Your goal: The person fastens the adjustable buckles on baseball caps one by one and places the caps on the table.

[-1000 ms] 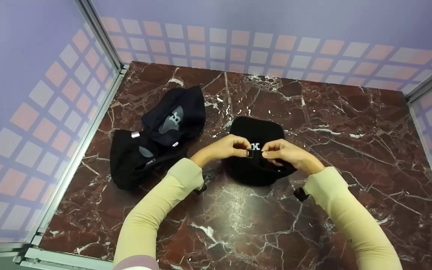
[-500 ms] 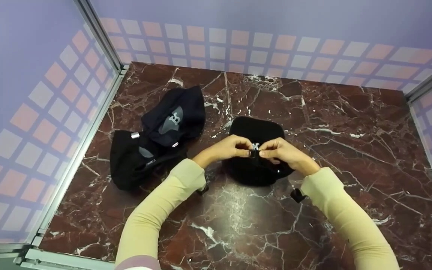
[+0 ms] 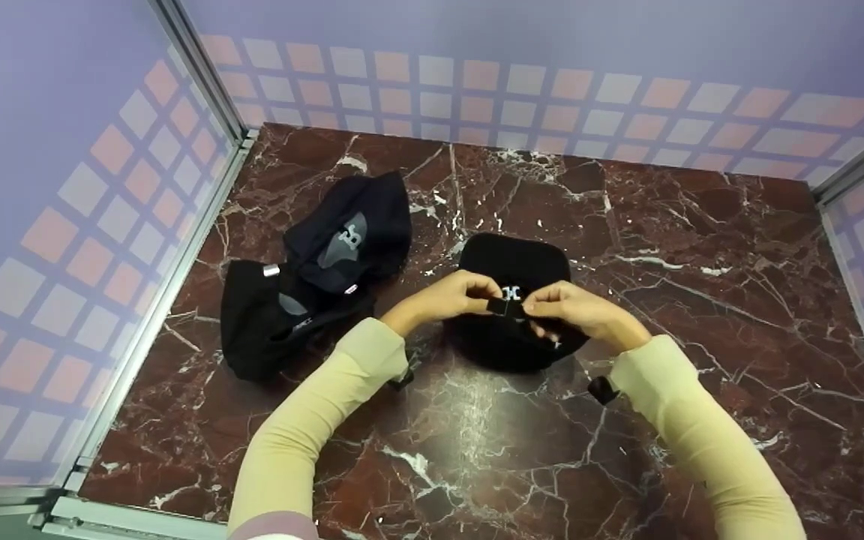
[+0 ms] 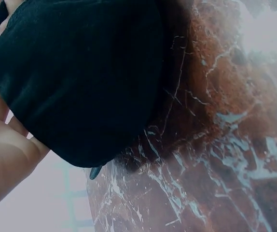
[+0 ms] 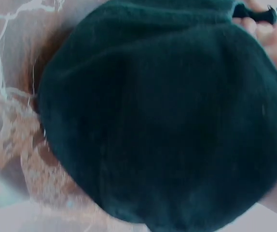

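Black cap (image 3: 511, 262) sitting mid marble table (image 3: 702, 315), left hand (image 3: 443, 298) and right hand (image 3: 578, 309) both pinching its little back strap (image 3: 505, 307) between fingertips, two more dark caps (image 3: 312, 277) piled off to the left near the wall, well apart

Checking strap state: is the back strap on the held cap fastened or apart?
Cannot tell: both hands' fingers pinch the strap at its join, hiding it.

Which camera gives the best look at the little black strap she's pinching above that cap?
The head view: the strap shows stretched between the left hand and right hand above the black cap. The right wrist view catches only its end at the frame's corner; the left wrist view shows mostly cap.
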Action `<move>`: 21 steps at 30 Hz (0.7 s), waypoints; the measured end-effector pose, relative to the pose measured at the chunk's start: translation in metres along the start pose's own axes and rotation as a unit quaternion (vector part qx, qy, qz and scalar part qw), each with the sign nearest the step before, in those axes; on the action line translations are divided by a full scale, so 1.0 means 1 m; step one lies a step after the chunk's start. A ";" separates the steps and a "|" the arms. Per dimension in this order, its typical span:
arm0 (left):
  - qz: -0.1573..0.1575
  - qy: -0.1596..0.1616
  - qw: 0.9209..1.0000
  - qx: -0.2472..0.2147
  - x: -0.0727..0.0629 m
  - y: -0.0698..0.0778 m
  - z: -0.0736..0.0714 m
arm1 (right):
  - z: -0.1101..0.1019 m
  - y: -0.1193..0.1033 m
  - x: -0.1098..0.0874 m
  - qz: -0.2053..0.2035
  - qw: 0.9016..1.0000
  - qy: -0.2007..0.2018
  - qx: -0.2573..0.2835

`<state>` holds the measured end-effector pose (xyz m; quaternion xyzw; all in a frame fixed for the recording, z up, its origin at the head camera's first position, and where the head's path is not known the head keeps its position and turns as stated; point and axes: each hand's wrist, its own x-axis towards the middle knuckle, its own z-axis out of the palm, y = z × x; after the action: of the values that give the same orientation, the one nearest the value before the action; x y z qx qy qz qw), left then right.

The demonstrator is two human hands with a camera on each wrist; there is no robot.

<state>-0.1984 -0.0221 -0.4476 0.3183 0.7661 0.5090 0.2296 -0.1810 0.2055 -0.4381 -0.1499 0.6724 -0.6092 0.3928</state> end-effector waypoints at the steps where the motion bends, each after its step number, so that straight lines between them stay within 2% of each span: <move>1: 0.001 -0.001 1.000 0.002 -0.001 0.000 -0.001 | -0.001 0.000 -0.002 0.004 1.000 -0.008 -0.001; 5: 0.007 -0.006 1.000 0.012 -0.001 -0.003 -0.002 | -0.003 0.001 -0.005 0.006 0.999 -0.019 -0.037; 11: 0.011 -0.017 1.000 0.000 0.001 -0.006 -0.001 | 0.003 0.000 -0.003 -0.023 0.994 0.030 -0.107; 21: 0.000 -0.013 1.000 0.000 0.003 -0.004 0.004 | 0.006 0.002 0.001 -0.039 0.992 0.062 -0.107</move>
<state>-0.1986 -0.0189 -0.4523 0.3246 0.7634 0.5046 0.2392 -0.1769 0.2009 -0.4400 -0.1789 0.7503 -0.5570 0.3079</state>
